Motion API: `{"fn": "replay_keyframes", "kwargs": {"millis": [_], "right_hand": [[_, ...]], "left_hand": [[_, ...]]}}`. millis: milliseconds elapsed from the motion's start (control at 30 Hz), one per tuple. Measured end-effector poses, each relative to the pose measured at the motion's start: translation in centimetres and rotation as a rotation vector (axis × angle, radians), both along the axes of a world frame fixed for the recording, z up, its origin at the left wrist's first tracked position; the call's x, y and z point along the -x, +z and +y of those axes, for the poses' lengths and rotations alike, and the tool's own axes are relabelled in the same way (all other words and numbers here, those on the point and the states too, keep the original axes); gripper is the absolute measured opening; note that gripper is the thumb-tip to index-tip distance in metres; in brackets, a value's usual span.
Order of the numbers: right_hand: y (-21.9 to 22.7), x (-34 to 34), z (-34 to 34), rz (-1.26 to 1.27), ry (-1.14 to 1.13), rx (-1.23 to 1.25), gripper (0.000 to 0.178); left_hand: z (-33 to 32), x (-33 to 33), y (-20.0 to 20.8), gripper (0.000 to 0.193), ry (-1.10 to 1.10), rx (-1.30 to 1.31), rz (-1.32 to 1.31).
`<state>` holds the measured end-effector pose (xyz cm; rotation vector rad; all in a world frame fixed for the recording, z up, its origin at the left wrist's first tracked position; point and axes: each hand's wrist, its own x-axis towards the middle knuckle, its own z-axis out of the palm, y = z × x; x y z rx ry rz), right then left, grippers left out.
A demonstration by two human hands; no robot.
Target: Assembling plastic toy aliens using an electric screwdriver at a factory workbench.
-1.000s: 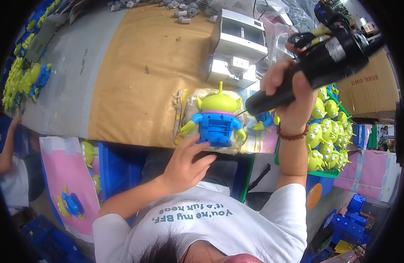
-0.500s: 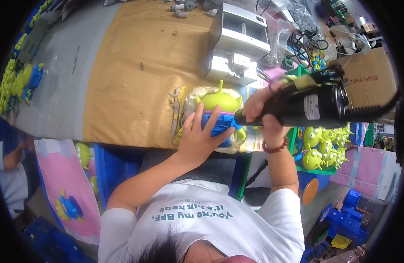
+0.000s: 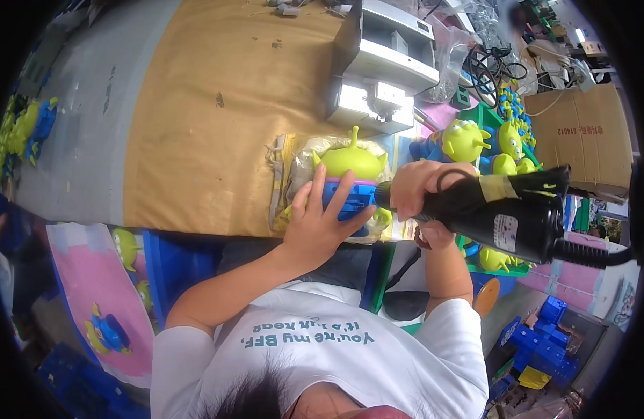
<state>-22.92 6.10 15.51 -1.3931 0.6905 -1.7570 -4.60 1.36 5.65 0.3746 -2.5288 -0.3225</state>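
Note:
A toy figure with a lime-green head and blue body (image 3: 355, 199) lies in a plastic-lined, yellow-edged holder (image 3: 285, 155) at the table's front edge. Across its blue body rests my left hand (image 3: 320, 222), fingers spread and touching it. My right hand (image 3: 414, 190) is closed round the front of a black corded electric screwdriver (image 3: 512, 227), whose narrow end meets the right side of the blue body. My fingers and the tool's nose hide its very tip. A bundle of black strands bound with yellow tape (image 3: 495, 187) lies along the tool.
A white box-like device (image 3: 388, 59) stands behind the holder. Right of it, a green crate (image 3: 484, 115) holds several green toys (image 3: 464, 140), near a cardboard box (image 3: 580, 140). More toys (image 3: 28, 133) lie far left. Brown paper (image 3: 196, 140) covers the table.
My right hand and the electric screwdriver have swung lower and toward me, uncovering toys in the crate behind. My left hand stays on the toy figure. The view has shifted slightly.

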Motion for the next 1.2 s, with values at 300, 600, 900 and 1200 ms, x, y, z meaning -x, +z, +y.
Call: {"fn": "replay_keyframes", "kwargs": {"millis": [300,600,900,1200], "right_hand": [[0.5,-1.0,0.7,0.020,-0.153,-0.134,0.043],[5.6,3.3,-3.6,-0.035,-0.427,-0.045,0.043],[3.5,7.5,-10.8,0.040,-0.661,-0.241,0.029],[7.0,0.3,-4.8,0.048,-0.424,-0.215,0.041]], "left_hand": [[-1.2,-1.4,1.8,0.061,-0.127,-0.172,-0.057],[-3.8,-3.9,-2.8,0.061,0.048,-0.600,0.249],[-4.0,-3.9,-4.3,0.049,0.039,-0.495,0.263],[-4.1,-3.9,-3.7,0.042,0.029,-0.480,0.273]]}}
